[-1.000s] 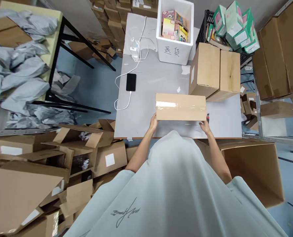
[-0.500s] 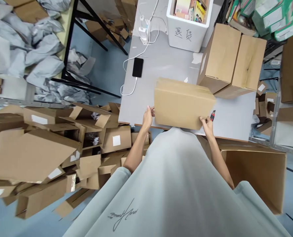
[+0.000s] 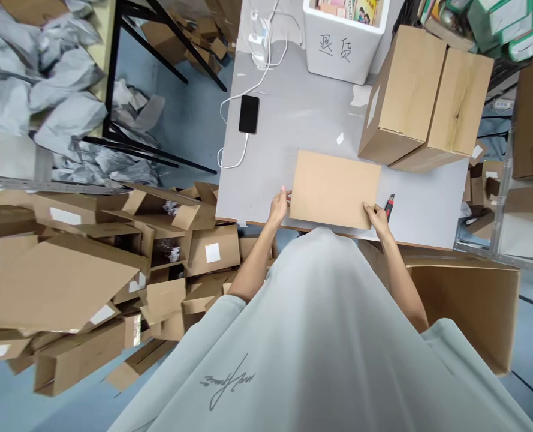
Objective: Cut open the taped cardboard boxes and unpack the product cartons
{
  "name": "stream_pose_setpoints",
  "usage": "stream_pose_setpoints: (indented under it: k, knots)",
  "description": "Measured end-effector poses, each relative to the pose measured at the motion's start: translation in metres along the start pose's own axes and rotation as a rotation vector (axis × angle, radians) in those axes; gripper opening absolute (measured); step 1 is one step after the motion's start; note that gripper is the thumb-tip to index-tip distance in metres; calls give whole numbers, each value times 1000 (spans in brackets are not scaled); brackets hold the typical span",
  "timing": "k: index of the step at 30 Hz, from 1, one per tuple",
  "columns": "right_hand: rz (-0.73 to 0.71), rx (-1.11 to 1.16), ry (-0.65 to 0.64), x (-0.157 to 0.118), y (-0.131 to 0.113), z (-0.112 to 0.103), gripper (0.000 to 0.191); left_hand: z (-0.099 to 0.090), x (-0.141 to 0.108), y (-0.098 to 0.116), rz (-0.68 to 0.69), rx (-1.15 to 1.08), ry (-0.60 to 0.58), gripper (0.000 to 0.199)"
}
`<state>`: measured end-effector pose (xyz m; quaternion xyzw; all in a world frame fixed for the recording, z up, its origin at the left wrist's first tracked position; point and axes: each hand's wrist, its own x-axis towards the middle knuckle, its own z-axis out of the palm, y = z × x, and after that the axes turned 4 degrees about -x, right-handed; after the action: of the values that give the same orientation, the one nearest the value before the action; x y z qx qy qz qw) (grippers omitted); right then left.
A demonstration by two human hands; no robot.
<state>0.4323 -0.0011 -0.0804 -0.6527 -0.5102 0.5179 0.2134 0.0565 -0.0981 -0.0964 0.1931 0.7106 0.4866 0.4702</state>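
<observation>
A plain brown cardboard box (image 3: 335, 189) is between my two hands over the near part of the grey table, with one broad flat face toward me. My left hand (image 3: 280, 206) grips its left edge; some of the fingertips are behind the box. My right hand (image 3: 376, 219) pinches its lower right corner between thumb and fingers. Just beyond my right hand, a red and black utility knife (image 3: 389, 207) lies on the table, apart from the box.
Two taller cartons (image 3: 410, 90) stand at the table's right. A white bin (image 3: 345, 45) of books is at the back. A phone (image 3: 249, 114) lies on a white cable at left. Opened boxes (image 3: 90, 270) crowd the floor left; a large open carton (image 3: 466, 312) stands right.
The box has tilted and moved lower, so its upper and front sides no longer both show, only one face. My left hand has shifted slightly right with it. The view has moved a little.
</observation>
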Motion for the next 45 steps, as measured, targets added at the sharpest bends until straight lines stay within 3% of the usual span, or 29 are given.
stream_pose_setpoints:
  k: [5, 10, 14, 19, 25, 30, 39, 42, 45]
  knots:
    - [88, 92, 13, -7, 20, -10, 74, -13, -10, -11, -107, 0, -1, 77]
    - [203, 122, -15, -22, 36, 4, 75, -15, -26, -24, -164, -16, -95, 68]
    - [202, 143, 4, -34, 34, 9, 84, -18, -29, -21, -157, -9, -103, 72]
    - [72, 204, 73, -49, 6, -8, 91, -31, -23, 5, 22, 16, -63, 83]
    - [-241, 140, 206, -58, -60, -29, 66, -33, -24, 55, 349, 18, -41, 83]
    - [-361, 100, 183, -50, -83, -32, 55, -31, -17, 66, 392, 71, 80, 72]
    - [-211, 94, 165, -43, -38, -33, 65, -41, -25, 30, 198, -38, -24, 67]
    - [-121, 148, 147, -27, -20, -37, 65, -44, -20, 15, 105, -55, -31, 62]
    - [-142, 8, 87, -7, -2, -26, 57, -40, -11, -1, 12, -33, -3, 46]
